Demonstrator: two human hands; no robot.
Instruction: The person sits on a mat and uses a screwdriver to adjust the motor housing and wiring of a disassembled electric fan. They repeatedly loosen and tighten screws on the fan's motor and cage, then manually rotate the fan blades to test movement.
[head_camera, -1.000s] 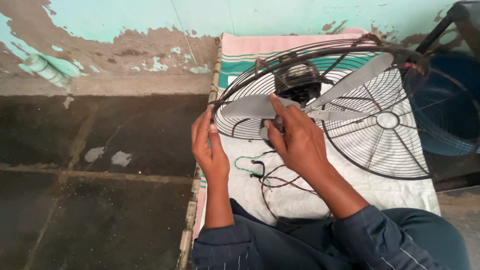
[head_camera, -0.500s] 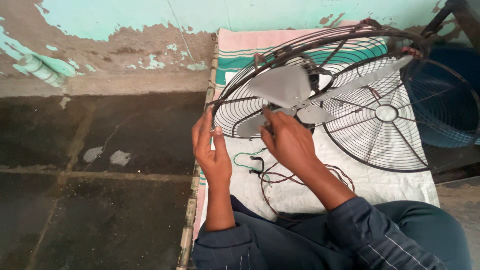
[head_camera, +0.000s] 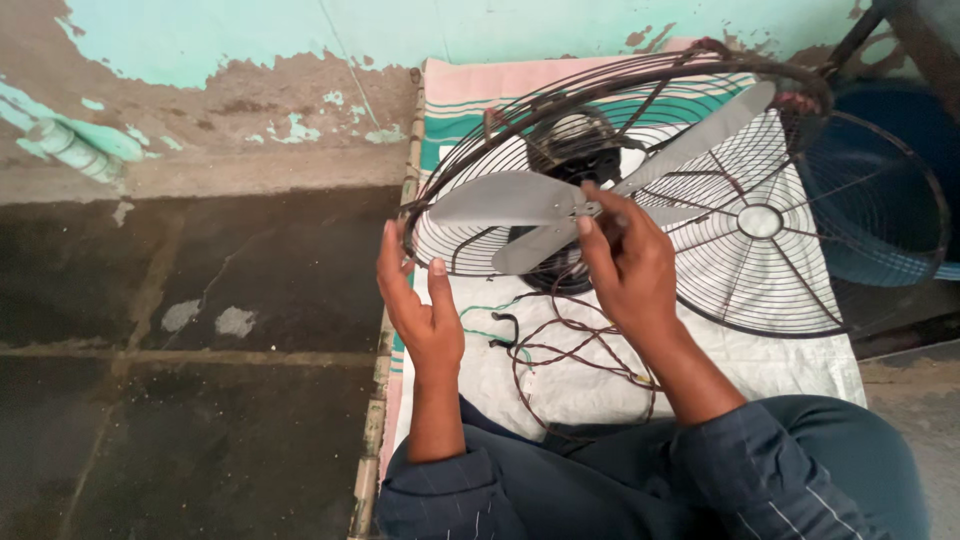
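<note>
Near the middle of the head view, the right hand (head_camera: 632, 262) pinches the hub of the grey fan blades (head_camera: 560, 205) with its fingers closed on it. Left of it, the left hand (head_camera: 418, 300) grips the edge of the dark wire fan cage (head_camera: 640, 90). Just below the hands, twisted wires (head_camera: 570, 350) lie on the white cloth (head_camera: 760, 365).

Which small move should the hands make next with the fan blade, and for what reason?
Probably the right hand should ease the grey blade outward off the hub, while the left hand steadies the wire cage. The right fingers already pinch the blade's centre, and the left grips the cage rim.
</note>
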